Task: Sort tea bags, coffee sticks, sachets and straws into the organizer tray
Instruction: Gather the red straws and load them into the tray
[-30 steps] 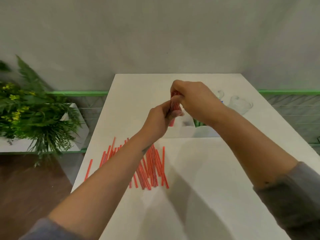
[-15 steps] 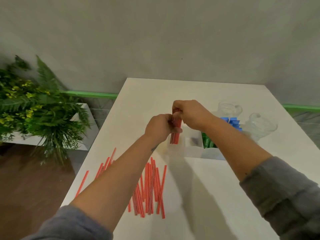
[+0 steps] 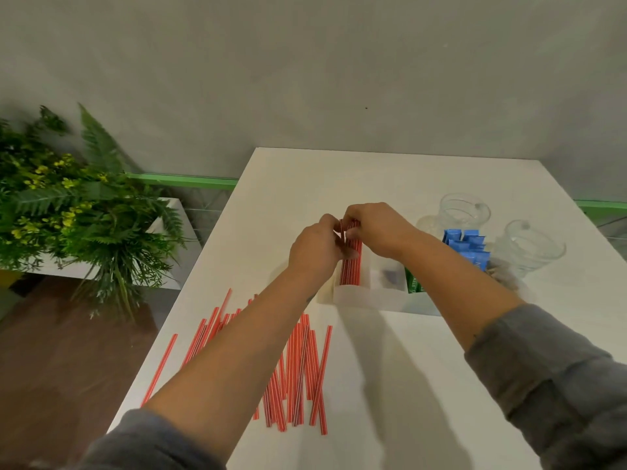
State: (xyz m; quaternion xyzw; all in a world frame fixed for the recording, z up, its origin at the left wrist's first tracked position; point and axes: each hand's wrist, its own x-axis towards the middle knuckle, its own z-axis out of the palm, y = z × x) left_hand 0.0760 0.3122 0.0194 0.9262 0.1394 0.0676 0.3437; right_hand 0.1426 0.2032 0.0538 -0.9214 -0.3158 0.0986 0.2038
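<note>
A white desk [image 3: 390, 385] stands against a plain grey wall [image 3: 305, 62], with a green rail [image 3: 183, 180] running along the wall's foot and dark wooden floor [image 3: 68, 368] to the left. A fern planter [image 3: 68, 212] sits beside the desk. Both the left hand [image 3: 315, 251] and right hand [image 3: 376, 228] curl their fingers round a bundle of red straws [image 3: 351, 266] standing in the leftmost compartment of the white organizer tray [image 3: 369, 300]. Loose straws [image 3: 298, 374] lie scattered on the near desk. Blue sachets [image 3: 466, 244] and green sachets [image 3: 413, 283] fill compartments further right, near two clear glasses [image 3: 464, 208].
</note>
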